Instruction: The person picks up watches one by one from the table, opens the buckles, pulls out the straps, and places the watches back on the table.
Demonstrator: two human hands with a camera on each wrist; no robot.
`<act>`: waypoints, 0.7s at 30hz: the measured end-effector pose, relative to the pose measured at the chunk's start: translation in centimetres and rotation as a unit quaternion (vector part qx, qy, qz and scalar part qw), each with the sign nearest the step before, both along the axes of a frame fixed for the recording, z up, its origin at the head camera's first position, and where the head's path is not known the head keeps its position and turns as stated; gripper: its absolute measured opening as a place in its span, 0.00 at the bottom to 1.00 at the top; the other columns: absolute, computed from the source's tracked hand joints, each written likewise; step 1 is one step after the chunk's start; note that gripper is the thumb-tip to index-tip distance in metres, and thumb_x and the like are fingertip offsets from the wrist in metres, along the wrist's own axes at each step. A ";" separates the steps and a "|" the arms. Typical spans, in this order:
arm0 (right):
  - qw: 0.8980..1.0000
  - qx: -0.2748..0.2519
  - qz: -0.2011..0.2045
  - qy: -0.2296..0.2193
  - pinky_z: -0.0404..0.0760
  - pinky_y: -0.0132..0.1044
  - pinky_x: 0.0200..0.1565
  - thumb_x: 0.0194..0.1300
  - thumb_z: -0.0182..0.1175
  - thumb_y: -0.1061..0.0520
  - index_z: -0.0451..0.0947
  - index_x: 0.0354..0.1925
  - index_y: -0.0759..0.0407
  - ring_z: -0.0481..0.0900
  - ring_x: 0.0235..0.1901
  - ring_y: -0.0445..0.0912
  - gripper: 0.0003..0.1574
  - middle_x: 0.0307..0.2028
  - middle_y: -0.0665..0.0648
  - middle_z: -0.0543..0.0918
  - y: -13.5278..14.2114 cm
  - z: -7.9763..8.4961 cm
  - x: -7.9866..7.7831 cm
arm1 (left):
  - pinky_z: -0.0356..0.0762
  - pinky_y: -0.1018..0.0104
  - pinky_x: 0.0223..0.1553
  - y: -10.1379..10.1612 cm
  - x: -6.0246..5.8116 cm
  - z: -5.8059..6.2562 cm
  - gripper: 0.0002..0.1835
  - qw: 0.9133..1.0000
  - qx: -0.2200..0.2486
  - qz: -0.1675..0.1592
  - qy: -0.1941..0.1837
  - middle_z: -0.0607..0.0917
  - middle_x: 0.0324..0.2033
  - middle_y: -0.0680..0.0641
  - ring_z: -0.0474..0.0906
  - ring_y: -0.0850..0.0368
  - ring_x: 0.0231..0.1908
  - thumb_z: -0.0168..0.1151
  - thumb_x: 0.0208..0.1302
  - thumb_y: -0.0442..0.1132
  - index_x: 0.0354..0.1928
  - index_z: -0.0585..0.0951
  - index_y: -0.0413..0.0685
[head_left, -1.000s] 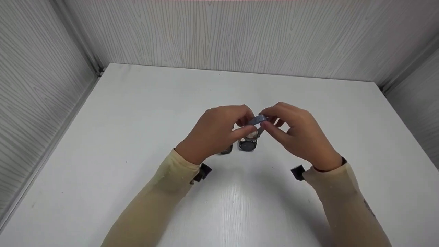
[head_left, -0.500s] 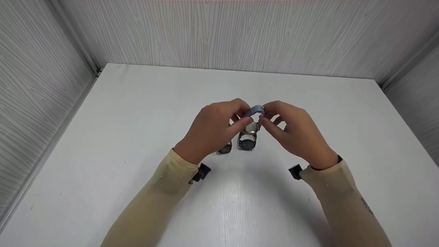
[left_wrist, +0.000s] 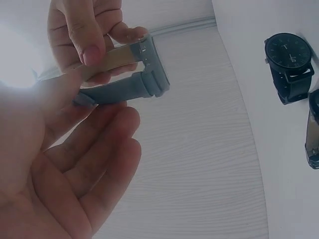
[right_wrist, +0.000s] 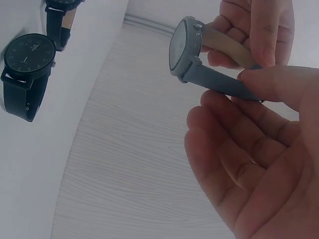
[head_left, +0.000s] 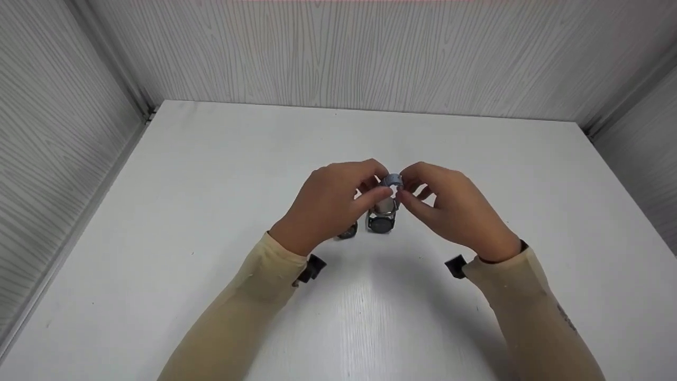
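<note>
Both hands hold a wristwatch (right_wrist: 185,47) with a blue-grey strap and a round silvery case, raised above the white table. My left hand (head_left: 330,203) pinches one side of the strap (left_wrist: 114,91) between thumb and fingers. From the other side, my right hand (head_left: 449,206) pinches the strap with thumb and index finger, its other fingers loosely bent below. The strap forms a loop, its pale tan lining showing in both wrist views. Just nearer than the held watch, a black wristwatch (head_left: 381,225) sits on the table, with a second dark wristwatch (head_left: 347,231) left of it, partly behind my left hand.
The white table (head_left: 222,174) is bordered by pale wood-grain panels (head_left: 338,53) at the back and sides. A small black block (head_left: 312,268) is at the left cuff, and another black block (head_left: 456,266) at the right cuff.
The held watch rose slightly away from me, then came back down a little. Its strap loop has turned to face me more squarely. Both hands kept their pinch; the dark watches stayed put.
</note>
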State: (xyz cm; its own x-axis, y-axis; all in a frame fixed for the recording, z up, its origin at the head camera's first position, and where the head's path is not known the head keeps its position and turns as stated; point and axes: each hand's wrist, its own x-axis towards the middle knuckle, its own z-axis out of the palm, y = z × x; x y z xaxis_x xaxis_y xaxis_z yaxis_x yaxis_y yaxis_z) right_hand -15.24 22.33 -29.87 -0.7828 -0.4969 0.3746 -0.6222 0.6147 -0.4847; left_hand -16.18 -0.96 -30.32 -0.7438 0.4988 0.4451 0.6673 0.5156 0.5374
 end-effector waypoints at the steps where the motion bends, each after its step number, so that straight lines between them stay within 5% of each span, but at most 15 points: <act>1: 1.000 -0.001 -0.001 0.000 0.84 0.38 0.44 0.72 0.65 0.60 0.81 0.51 0.54 0.83 0.38 0.36 0.11 0.42 0.44 0.85 0.0 0.0 0.0 | 0.77 0.69 0.39 0.0 0.0 0.0 0.10 1.000 -0.003 0.000 0.000 0.88 0.33 0.59 0.80 0.69 0.34 0.66 0.72 0.49 0.48 0.85 0.55; 15: 1.000 -0.005 0.007 -0.014 0.85 0.37 0.41 0.72 0.64 0.62 0.80 0.49 0.55 0.83 0.35 0.36 0.09 0.40 0.46 0.87 0.2 0.2 0.0 | 0.79 0.69 0.38 0.2 0.0 -0.1 0.10 0.999 -0.041 0.003 -0.011 0.90 0.38 0.57 0.85 0.66 0.36 0.69 0.69 0.42 0.49 0.85 0.52; 21: 1.000 -0.008 0.004 -0.015 0.83 0.34 0.39 0.70 0.63 0.63 0.80 0.47 0.55 0.82 0.34 0.36 0.08 0.38 0.45 0.85 0.2 0.0 -0.1 | 0.78 0.68 0.35 0.2 0.1 0.1 0.07 0.999 -0.020 0.023 -0.032 0.90 0.35 0.58 0.85 0.67 0.34 0.68 0.69 0.43 0.45 0.87 0.52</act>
State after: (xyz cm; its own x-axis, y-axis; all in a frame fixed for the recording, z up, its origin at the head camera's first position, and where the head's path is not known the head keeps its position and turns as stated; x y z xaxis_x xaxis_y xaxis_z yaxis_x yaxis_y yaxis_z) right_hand -15.30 22.50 -29.87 -0.7902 -0.4967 0.3589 -0.6116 0.6018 -0.5136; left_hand -16.10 -0.79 -30.21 -0.7925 0.4804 0.3756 0.6074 0.5663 0.5571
